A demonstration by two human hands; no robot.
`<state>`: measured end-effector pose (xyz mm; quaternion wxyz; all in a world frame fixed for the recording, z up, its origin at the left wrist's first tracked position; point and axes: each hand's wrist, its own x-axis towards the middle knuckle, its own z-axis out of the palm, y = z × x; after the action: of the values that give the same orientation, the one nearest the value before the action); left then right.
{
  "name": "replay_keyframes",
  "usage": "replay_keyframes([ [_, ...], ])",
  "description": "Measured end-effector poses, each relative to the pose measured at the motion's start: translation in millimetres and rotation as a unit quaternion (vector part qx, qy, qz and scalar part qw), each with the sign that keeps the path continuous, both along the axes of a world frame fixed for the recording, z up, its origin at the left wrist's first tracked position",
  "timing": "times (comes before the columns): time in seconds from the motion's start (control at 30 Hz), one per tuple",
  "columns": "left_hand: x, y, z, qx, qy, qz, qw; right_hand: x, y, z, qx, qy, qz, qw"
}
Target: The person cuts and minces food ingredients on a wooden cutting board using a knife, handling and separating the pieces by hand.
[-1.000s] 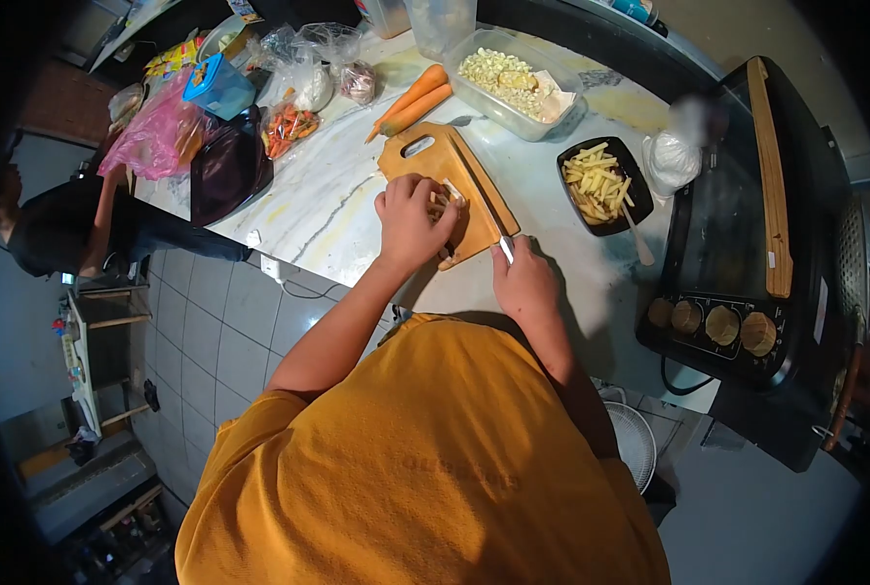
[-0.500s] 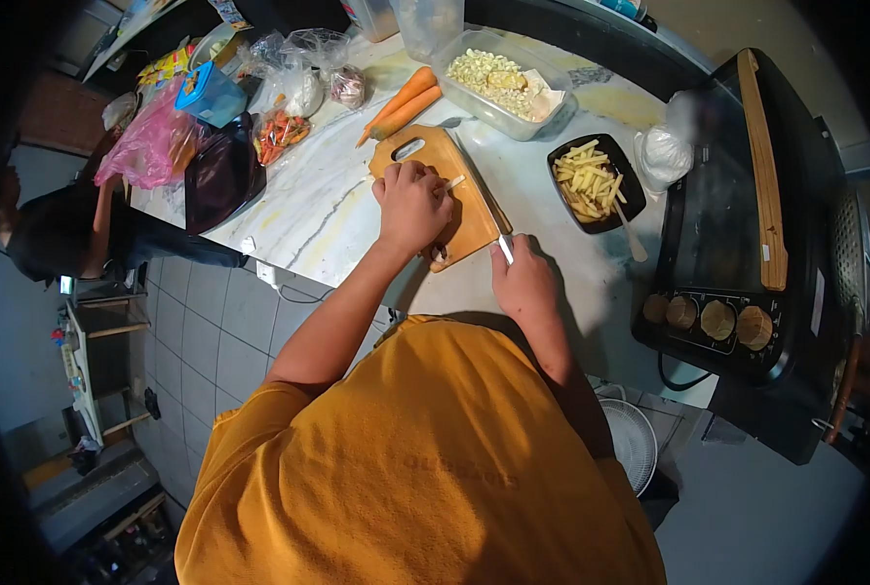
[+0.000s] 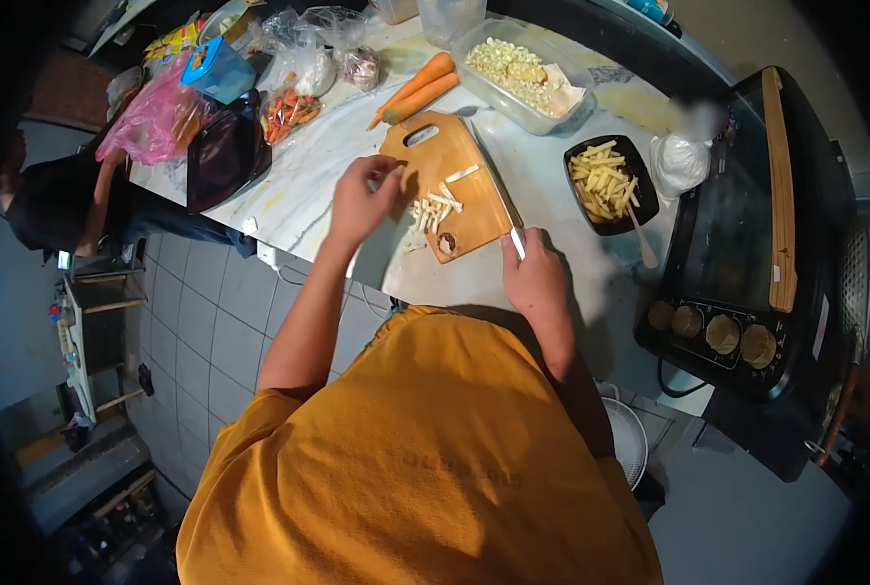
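On the marble-patterned counter lies a wooden cutting board [image 3: 479,219] with a handle slot. Pale cut sticks [image 3: 439,207] are scattered across its left half, and some reach past the edge. A small brownish end piece [image 3: 445,243] sits by the near corner. My left hand [image 3: 362,202] hovers at the board's left side, fingers loosely bent, with nothing visible in it. Gripped in my right hand [image 3: 536,276] is a knife [image 3: 519,242] with a white handle. Its blade runs along the board's right edge, pointing away from me.
Carrots [image 3: 423,90] lie beyond the board, near a plastic container [image 3: 561,119] of chopped pale food. At right are a black bowl [image 3: 652,207] of pale sticks with a spoon, a white bag [image 3: 681,164] and an oven [image 3: 717,244]. Bags crowd the left; another person [image 3: 64,210] stands there.
My left hand has lifted off the board and moved left, uncovering the cut sticks and end piece. My right hand keeps the knife at the board's right edge.
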<state>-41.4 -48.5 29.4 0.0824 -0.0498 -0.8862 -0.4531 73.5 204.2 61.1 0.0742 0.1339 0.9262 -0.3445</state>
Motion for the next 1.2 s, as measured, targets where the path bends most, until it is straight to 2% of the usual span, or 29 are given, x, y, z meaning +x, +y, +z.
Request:
replay_keyframes([
  [0.13,23,-22,11,-0.036,-0.067,-0.082,0.994,-4,-1,-4,0.000,0.001,0.009,1.000],
  [0.23,45,-23,21,-0.165,-0.069,-0.207,0.962,-5,-3,-1,-0.005,0.000,0.013,1.000],
  [0.47,75,-9,17,-0.209,-0.045,-0.190,0.958,-4,-3,-9,0.010,0.021,0.012,1.000],
  [0.6,75,-10,21,-0.219,-0.037,-0.202,0.954,-4,-3,-8,0.014,0.012,0.010,1.000],
  [0.7,67,-21,32,-0.210,-0.081,-0.216,0.950,-3,-2,-7,0.017,0.000,0.010,1.000],
  [0.77,52,-28,35,-0.103,-0.123,-0.240,0.958,-3,-2,-6,0.013,0.005,0.010,1.000],
  [0.93,21,-16,41,-0.023,-0.107,-0.161,0.981,-4,-3,-6,0.013,-0.005,0.006,1.000],
  [1.0,10,-3,36,-0.056,-0.072,-0.091,0.992,-4,-3,-6,0.012,-0.002,0.005,1.000],
  [1.03,5,2,34,-0.104,-0.072,-0.085,0.988,-4,-3,-6,0.010,-0.007,0.012,1.000],
  [1.07,4,8,33,-0.103,-0.071,-0.085,0.988,-4,-2,-6,0.008,-0.013,0.018,1.000],
  [1.13,1,22,30,-0.211,0.011,-0.056,0.976,-3,-1,-6,0.004,-0.007,0.012,1.000],
  [1.2,-2,37,27,-0.181,0.001,-0.046,0.982,-3,0,-5,-0.001,-0.002,0.008,1.000],
])
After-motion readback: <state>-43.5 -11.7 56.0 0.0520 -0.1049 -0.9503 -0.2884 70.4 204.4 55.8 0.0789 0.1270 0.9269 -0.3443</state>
